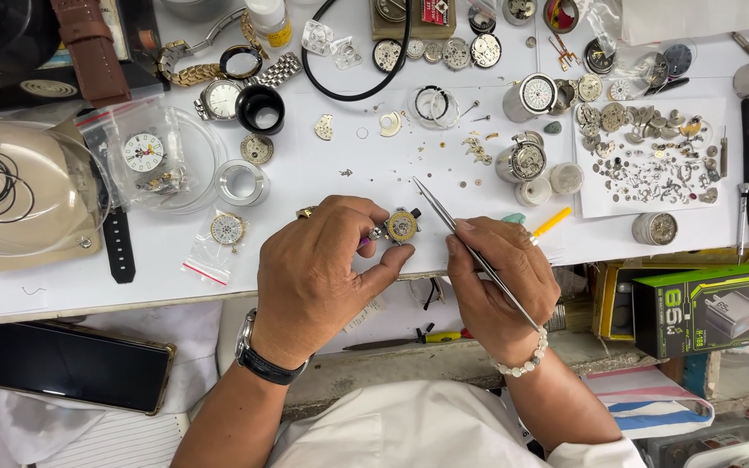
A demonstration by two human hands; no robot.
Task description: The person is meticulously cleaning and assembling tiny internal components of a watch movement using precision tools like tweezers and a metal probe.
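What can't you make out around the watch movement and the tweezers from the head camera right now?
- Left hand covers the near side of the watch movement; its holder is mostly hidden.
- Movement's gears: too small to read.
- Tweezers tips point away from the movement; anything pinched in them is too small to see.
- Right hand hides its own fingertips' grip on the tweezers.
- Loose parts on the white sheet: too small to tell apart.

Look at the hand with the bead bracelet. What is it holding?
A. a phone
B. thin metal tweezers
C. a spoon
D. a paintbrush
B. The right hand grips thin metal tweezers, their tips pointing up and away across the white table, beside the small round watch movement that the left hand pinches.
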